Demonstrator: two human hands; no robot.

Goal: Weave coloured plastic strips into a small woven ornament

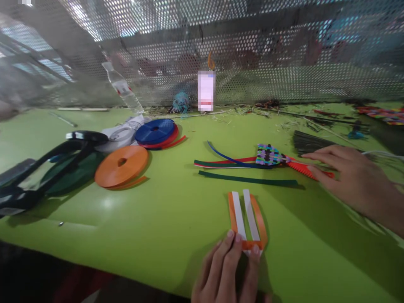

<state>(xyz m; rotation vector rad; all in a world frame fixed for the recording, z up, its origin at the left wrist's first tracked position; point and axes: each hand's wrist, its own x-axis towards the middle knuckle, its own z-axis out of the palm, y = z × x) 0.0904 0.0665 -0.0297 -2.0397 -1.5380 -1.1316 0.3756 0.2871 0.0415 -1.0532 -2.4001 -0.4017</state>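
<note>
On the green table (176, 219), the right hand (350, 176) sits at 2 o'clock from the left hand (225, 269), thumb and forefinger spread; orange reel (132, 166) at 10. Folded orange-and-white strips (239, 214) are close in at 1, near end held between left thumb and fingertips. Woven piece (267, 155) farther out at 1, red ridged piece (299, 167) at its 4, by the right thumb, can't tell if touching.

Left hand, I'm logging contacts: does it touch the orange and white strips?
Touching: the head view shows the left hand with its thumb on the strips.
</note>
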